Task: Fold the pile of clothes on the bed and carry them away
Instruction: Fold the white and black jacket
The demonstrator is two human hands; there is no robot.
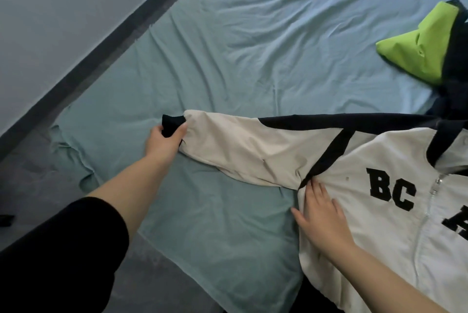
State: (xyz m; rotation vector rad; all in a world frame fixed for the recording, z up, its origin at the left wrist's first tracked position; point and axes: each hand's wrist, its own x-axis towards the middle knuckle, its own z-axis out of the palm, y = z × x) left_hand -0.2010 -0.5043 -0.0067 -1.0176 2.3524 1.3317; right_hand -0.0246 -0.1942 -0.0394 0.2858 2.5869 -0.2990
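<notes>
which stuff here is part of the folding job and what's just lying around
In the job: white jacket; its black cuff, gripped by the left hand; right hand flat on the jacket; green-lined dark fabric, hood or another garment.
Just there: teal bedsheet; small black thing at the left edge.

A bed (253, 46) under a wrinkled teal sheet (202, 211) fills the frame, a dark strip (114, 41) and grey wall (50, 8) at upper left.
</notes>
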